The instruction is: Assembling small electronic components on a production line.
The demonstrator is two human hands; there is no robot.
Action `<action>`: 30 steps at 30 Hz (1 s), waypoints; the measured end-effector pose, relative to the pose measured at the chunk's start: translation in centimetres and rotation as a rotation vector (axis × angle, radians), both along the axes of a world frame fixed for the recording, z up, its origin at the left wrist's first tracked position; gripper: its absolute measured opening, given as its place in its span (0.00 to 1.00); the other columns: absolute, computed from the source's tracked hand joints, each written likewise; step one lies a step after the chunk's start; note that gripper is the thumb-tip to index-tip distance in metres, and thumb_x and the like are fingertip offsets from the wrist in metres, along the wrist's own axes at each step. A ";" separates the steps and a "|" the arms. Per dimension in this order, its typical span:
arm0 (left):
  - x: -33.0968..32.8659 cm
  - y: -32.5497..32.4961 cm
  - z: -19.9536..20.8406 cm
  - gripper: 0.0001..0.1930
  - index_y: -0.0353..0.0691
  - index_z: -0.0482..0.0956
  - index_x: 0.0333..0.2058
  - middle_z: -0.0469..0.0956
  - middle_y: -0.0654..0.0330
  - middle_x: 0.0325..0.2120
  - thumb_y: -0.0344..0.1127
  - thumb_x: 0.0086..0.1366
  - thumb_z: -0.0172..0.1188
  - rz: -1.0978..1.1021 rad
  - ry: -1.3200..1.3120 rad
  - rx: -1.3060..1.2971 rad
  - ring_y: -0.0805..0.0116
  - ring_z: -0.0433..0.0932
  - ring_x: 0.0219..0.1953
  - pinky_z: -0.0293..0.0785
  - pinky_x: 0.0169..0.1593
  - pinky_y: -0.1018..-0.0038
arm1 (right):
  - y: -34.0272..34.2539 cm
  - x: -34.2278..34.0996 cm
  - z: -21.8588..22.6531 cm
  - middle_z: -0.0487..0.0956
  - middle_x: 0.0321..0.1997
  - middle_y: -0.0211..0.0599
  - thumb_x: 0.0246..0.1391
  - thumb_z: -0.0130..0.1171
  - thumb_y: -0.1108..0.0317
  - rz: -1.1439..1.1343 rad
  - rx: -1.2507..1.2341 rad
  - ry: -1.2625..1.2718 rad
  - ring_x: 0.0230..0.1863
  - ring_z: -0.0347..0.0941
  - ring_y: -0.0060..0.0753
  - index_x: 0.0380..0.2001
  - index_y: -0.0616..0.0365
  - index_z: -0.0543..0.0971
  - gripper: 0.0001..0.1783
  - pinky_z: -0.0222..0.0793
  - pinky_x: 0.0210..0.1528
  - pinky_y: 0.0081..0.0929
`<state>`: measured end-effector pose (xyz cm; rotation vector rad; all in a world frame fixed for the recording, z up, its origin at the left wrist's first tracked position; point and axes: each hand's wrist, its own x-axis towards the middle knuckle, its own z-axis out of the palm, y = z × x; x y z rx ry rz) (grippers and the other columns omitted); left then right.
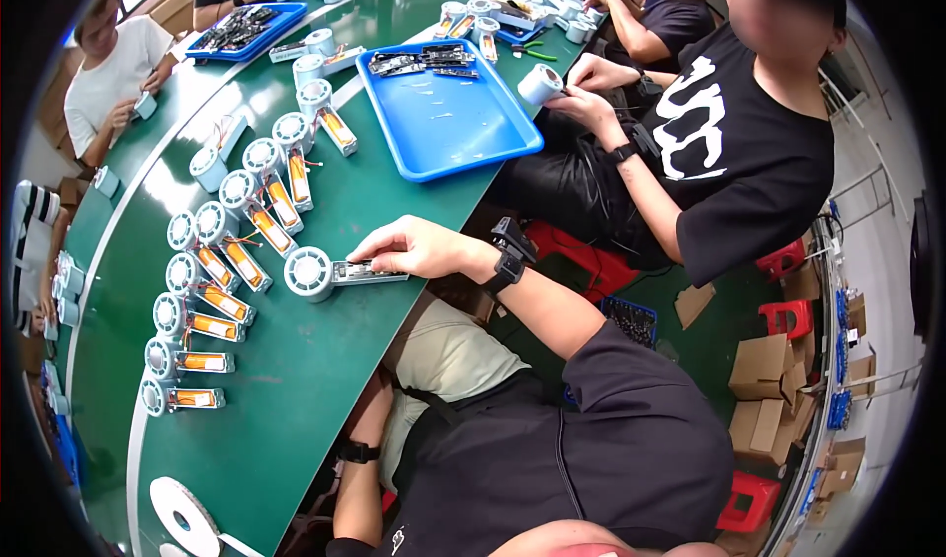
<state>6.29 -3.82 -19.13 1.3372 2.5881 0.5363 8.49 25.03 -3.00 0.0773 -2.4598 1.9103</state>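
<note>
A light-blue handheld fan (309, 274) with a round grille lies on the green table near its edge, its handle open and a circuit board showing inside. My right hand (419, 247) reaches over that handle, fingers and thumb pinched together on it; anything small between them is hidden. My left hand (373, 401) is low beside the table edge, near my lap, with its fingers out of sight. To the left, several similar fans (219, 222) lie in a curved row, their open handles showing orange battery cells and thin wires.
A blue tray (443, 153) holds dark boards at its far end. Another blue tray (281, 47) stands farther left. Green-handled pliers (532, 51) lie beyond. A white tape roll (182, 516) sits near the lower left. At right, a co-worker (729, 143) handles a fan; cardboard boxes (764, 370) stand behind.
</note>
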 end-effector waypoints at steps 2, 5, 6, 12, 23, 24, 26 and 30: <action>2.0 -1.4 1.1 0.17 0.35 0.81 0.47 0.83 0.45 0.38 0.41 0.65 0.62 0.027 -0.065 0.042 0.41 0.81 0.42 0.77 0.48 0.57 | -0.2 -0.1 -0.2 0.86 0.49 0.38 0.62 0.60 0.78 0.040 -0.016 -0.017 0.48 0.80 0.25 0.54 0.60 0.83 0.17 0.74 0.55 0.25; 4.4 -1.6 8.6 0.20 0.37 0.79 0.53 0.82 0.48 0.45 0.43 0.67 0.63 0.162 -0.462 -0.145 0.46 0.80 0.49 0.76 0.53 0.55 | 1.0 -0.3 0.6 0.86 0.49 0.39 0.59 0.61 0.80 0.064 -0.048 -0.070 0.47 0.80 0.26 0.53 0.61 0.84 0.18 0.75 0.53 0.24; 4.8 -1.2 10.7 0.20 0.37 0.79 0.53 0.82 0.47 0.46 0.44 0.68 0.62 0.072 -0.388 -0.043 0.45 0.80 0.50 0.76 0.53 0.56 | 1.6 0.1 1.6 0.86 0.48 0.39 0.58 0.61 0.81 0.084 -0.003 -0.097 0.46 0.80 0.26 0.52 0.61 0.85 0.18 0.75 0.52 0.24; 2.3 -1.5 22.7 0.19 0.37 0.80 0.50 0.82 0.52 0.44 0.40 0.64 0.67 -0.182 -0.820 0.116 0.51 0.81 0.47 0.78 0.52 0.60 | 2.2 -1.6 1.8 0.86 0.41 0.40 0.56 0.63 0.80 0.255 -0.006 -0.048 0.41 0.80 0.30 0.48 0.60 0.86 0.17 0.74 0.47 0.26; -4.2 7.9 22.9 0.10 0.43 0.83 0.40 0.82 0.62 0.42 0.34 0.59 0.67 -0.215 0.217 0.177 0.62 0.80 0.46 0.75 0.51 0.61 | 1.4 0.0 1.7 0.85 0.42 0.41 0.58 0.65 0.75 0.174 -0.087 -0.056 0.42 0.82 0.37 0.48 0.61 0.83 0.14 0.77 0.48 0.30; -4.6 7.8 22.6 0.09 0.44 0.83 0.39 0.82 0.62 0.42 0.34 0.59 0.66 -0.242 0.187 0.144 0.62 0.80 0.46 0.75 0.51 0.61 | 1.3 0.1 1.9 0.84 0.43 0.41 0.58 0.65 0.75 0.175 -0.086 -0.076 0.43 0.82 0.37 0.48 0.62 0.83 0.14 0.77 0.48 0.30; -5.0 8.0 22.1 0.09 0.44 0.83 0.39 0.82 0.62 0.43 0.33 0.58 0.66 -0.267 0.190 0.176 0.62 0.80 0.45 0.75 0.51 0.62 | 1.4 -0.3 2.2 0.84 0.43 0.42 0.58 0.65 0.74 0.183 -0.090 -0.120 0.44 0.83 0.37 0.49 0.63 0.81 0.15 0.78 0.49 0.30; -4.6 8.3 22.2 0.09 0.44 0.84 0.38 0.82 0.61 0.45 0.32 0.57 0.65 -0.249 0.177 0.222 0.62 0.81 0.44 0.75 0.48 0.63 | 2.5 -0.6 2.4 0.84 0.44 0.42 0.60 0.65 0.73 0.273 0.014 -0.012 0.45 0.83 0.35 0.51 0.63 0.80 0.15 0.78 0.49 0.29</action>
